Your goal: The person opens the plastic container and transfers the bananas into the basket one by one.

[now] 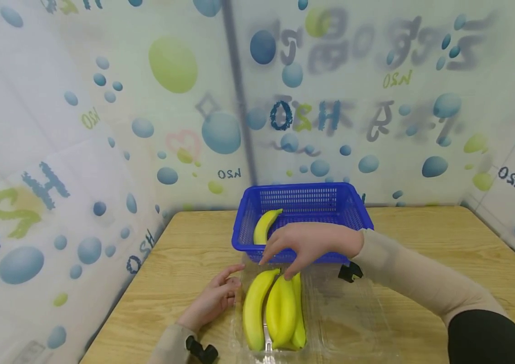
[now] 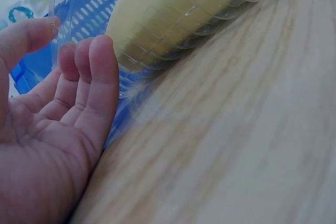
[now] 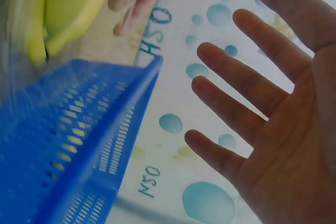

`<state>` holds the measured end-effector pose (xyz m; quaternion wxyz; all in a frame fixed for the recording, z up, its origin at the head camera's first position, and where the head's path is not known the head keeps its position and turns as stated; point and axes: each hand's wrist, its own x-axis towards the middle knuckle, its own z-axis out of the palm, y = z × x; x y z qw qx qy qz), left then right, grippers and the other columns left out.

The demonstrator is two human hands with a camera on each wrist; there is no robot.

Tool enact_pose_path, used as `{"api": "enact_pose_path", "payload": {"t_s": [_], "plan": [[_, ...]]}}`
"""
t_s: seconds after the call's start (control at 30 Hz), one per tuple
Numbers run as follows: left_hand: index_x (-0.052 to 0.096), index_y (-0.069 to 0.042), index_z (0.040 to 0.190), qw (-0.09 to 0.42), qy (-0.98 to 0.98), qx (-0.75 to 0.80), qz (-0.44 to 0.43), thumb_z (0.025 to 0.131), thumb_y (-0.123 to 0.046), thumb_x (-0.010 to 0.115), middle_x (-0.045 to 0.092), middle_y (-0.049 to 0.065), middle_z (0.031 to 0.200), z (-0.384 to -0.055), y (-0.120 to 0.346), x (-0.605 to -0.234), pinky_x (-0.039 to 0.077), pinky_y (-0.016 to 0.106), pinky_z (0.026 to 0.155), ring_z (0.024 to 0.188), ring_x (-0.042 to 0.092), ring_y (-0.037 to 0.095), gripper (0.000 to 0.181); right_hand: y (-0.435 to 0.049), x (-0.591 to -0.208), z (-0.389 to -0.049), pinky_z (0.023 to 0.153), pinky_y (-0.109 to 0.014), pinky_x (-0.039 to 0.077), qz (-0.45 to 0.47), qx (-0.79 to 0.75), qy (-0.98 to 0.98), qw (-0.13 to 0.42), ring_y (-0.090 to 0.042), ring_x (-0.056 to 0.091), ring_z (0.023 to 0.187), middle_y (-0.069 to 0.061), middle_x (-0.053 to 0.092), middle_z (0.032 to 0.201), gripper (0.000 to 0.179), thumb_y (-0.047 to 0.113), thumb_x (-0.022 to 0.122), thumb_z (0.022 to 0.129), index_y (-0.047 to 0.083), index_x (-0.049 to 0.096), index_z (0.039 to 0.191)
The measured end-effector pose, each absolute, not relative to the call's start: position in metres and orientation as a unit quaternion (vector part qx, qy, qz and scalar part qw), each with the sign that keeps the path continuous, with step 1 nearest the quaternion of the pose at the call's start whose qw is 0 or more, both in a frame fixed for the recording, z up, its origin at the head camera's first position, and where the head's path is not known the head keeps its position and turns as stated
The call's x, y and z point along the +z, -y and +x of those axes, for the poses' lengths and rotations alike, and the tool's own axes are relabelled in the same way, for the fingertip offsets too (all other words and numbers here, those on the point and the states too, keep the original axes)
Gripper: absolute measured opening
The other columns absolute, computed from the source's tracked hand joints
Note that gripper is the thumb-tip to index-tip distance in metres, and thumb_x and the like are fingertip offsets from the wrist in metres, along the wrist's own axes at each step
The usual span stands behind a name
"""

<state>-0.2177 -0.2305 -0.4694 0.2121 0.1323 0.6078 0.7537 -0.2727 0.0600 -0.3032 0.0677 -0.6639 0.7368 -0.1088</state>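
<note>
My left hand (image 1: 214, 298) is beside the left wall of a clear plastic container (image 1: 309, 313), its fingers loosely bent. In the left wrist view the fingertips (image 2: 101, 51) lie close to the container's ribbed side; contact is hard to judge. A banana (image 1: 257, 308) lies along the container's left side, and more bananas (image 1: 287, 308) lie close together beside it. Over their far ends hovers my right hand (image 1: 309, 242), between the container and a blue basket (image 1: 303, 189). Its fingers (image 3: 241, 85) are spread, holding nothing. Inside the basket's left part is another banana (image 1: 265, 227).
The wooden table (image 1: 184, 242) meets patterned wall sheets (image 1: 184, 126) at its back and left. Behind the container stands the basket, close to the rear wall. The container's clear lid side (image 1: 348, 318) spreads to the right under my right forearm.
</note>
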Motion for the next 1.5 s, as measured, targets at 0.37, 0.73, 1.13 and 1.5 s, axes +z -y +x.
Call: {"api": "enact_pose_path", "payload": {"t_s": [0.37,0.73,1.13,1.5], "plan": [[0.017,0.002,0.149,0.209,-0.606,0.756,0.132,0.101,-0.006,0.045,0.052,-0.002,0.094,-0.218,0.232,-0.469,0.051,0.024,0.069,0.073,0.053,0.007,0.056,-0.058,-0.332,-0.252,0.103,-0.024,0.038,-0.698,-0.107,-0.704,0.073,-0.012,0.050,0.123,0.000,0.059,0.130,0.048,0.043,0.072,0.085,0.020,0.065,0.127],[0.017,0.002,0.149,0.208,-0.605,0.756,0.134,0.100,-0.006,0.046,0.051,-0.001,0.095,-0.218,0.230,-0.464,0.052,0.025,0.069,0.073,0.053,0.008,0.057,-0.052,-0.365,-0.245,0.098,-0.014,0.037,-0.729,-0.102,-0.674,0.060,-0.006,0.054,0.115,0.002,0.064,0.121,0.049,0.047,0.073,0.083,0.017,0.069,0.121],[0.018,0.002,0.149,0.212,-0.598,0.760,0.143,0.101,-0.005,0.043,0.052,-0.002,0.095,-0.219,0.231,-0.467,0.053,0.026,0.070,0.074,0.056,0.009,0.054,-0.058,-0.388,-0.238,0.100,-0.023,0.037,-0.707,-0.078,-0.703,0.004,-0.001,0.053,0.111,0.013,0.063,0.115,0.046,0.057,0.070,0.081,0.026,0.071,0.115],[0.018,0.001,0.149,0.217,-0.591,0.764,0.139,0.101,-0.006,0.045,0.051,0.000,0.097,-0.217,0.229,-0.467,0.053,0.026,0.069,0.074,0.056,0.009,0.055,-0.061,-0.394,-0.235,0.097,-0.031,0.039,-0.696,-0.069,-0.715,-0.015,0.000,0.053,0.109,0.016,0.063,0.110,0.043,0.060,0.069,0.079,0.028,0.073,0.107]]}}
